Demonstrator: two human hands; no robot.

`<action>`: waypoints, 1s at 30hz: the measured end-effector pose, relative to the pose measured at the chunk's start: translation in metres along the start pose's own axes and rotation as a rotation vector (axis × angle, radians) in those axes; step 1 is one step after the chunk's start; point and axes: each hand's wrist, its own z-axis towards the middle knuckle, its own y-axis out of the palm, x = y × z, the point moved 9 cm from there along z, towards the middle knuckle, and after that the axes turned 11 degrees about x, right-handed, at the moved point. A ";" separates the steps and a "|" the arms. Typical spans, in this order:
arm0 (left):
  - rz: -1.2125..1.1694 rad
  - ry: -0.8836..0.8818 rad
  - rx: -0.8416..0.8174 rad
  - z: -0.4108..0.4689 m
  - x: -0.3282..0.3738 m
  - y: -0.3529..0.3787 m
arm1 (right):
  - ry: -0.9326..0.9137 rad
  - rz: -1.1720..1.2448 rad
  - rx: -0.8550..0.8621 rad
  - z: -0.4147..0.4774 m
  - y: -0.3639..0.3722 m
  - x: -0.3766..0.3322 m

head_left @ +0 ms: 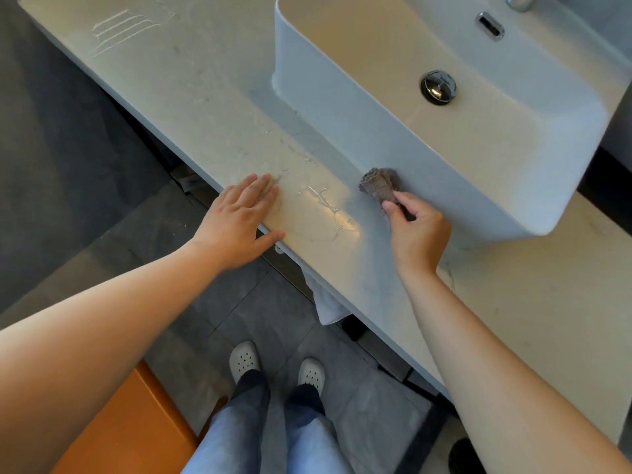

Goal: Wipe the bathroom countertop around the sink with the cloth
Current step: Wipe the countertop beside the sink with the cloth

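Note:
A pale stone countertop [178, 90] runs diagonally across the view, with a white vessel sink [359, 118] standing on it. My right hand [415, 230] grips a bunched brown-grey cloth [379, 184] and holds it on the counter against the sink's front wall. My left hand [241, 222] rests flat on the counter's front edge, fingers straight, thumb along the rim. Between the two hands lie streaks of water [328, 206] on the stone.
Wet smear lines [119, 29] mark the far left of the counter. The sink has a chrome drain plug [438, 86] and an overflow slot [490, 26]. A white towel [326, 304] hangs below the counter. An orange object [133, 425] stands by my feet on the grey tiled floor.

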 end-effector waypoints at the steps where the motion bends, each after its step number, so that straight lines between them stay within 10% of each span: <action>1: -0.001 0.000 0.003 0.000 0.000 0.000 | -0.027 -0.029 -0.007 0.005 0.007 0.002; 30: -0.103 0.028 0.025 0.004 -0.008 -0.003 | -0.164 -0.074 -0.051 -0.046 0.051 -0.009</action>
